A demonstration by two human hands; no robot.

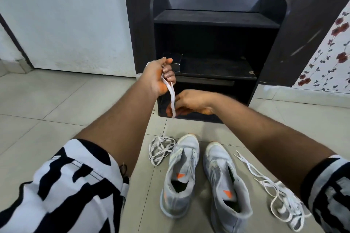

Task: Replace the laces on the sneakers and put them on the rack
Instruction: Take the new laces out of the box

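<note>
At frame centre the left hand (pixel 158 75) grips a white lace (pixel 172 95) in curled fingers while the right hand (pixel 189 103) pinches its lower end, both in front of the black shoe rack (pixel 216 19), hiding part of its lower shelf. Two grey sneakers (pixel 181 178) without laces stand on the tiled floor (pixel 47 100) at lower centre, a tangled lace pile (pixel 160 149) just left of them. More white laces (pixel 280 196) lie at lower right, partly hidden by the right forearm.

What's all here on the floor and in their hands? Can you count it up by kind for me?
Sneakers: 2, a left one and a right one, both grey and unlaced.
White laces: 3, one held between the left hand and right hand at, a bundle left of the sneakers, a loose pile on the right.
Black rack: 1.
Total: 6.
</note>
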